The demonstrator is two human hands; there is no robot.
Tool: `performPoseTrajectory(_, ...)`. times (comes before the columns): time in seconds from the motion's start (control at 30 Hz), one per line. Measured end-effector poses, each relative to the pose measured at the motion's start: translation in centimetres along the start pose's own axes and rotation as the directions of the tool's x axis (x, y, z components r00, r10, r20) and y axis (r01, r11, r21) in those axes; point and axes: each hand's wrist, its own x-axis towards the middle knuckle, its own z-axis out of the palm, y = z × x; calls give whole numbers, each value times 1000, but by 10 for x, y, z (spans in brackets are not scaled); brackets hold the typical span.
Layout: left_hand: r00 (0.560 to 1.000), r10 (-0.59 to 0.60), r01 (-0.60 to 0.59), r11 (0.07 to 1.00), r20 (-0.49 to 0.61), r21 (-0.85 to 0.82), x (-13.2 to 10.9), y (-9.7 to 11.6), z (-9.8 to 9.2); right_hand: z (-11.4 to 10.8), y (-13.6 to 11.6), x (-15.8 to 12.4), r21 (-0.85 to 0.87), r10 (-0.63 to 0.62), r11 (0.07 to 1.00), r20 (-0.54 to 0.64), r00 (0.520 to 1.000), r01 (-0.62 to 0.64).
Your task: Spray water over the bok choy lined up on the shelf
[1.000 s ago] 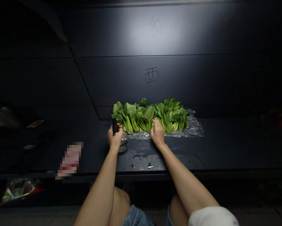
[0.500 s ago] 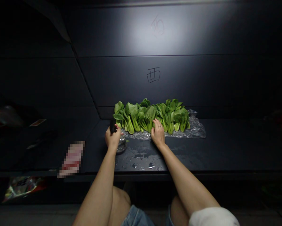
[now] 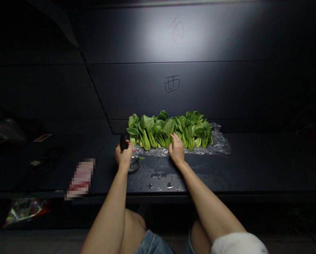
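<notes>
My left hand (image 3: 124,157) is wrapped round the top of a spray bottle (image 3: 134,163) with a black head and a clear round body. The bottle is at the left end of a row of bok choy (image 3: 147,128), close in front of the leaves. The bok choy stands in a green, leafy row on crumpled clear plastic film (image 3: 222,143). My right hand (image 3: 177,151), a ring on one finger, rests against the stems near the row's middle. Its fingers are stretched out and seem to hold nothing.
Water drops (image 3: 158,181) wet the dark shelf (image 3: 253,169) in front of the film. A dark back panel (image 3: 136,88) with a drawn character rises behind the greens. At the left lie a blurred-out pink item (image 3: 81,178), a small card (image 3: 42,138) and, lower down, a shiny packet (image 3: 27,209).
My left hand has shifted slightly to the left with the spray bottle. My right hand and the bok choy look the same.
</notes>
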Motion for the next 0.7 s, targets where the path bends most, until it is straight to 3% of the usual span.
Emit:
performPoseTrajectory(0.43, 992, 11, -14, 1000, 124, 18, -15, 20, 1, -4, 1, 0, -1, -2, 1000, -11, 1000, 2)
performPoseTrajectory(0.7, 961, 38, -3, 992, 275, -126, -34, 39, 8, -6, 2, 1, -1, 9, 1000, -20, 1000, -9)
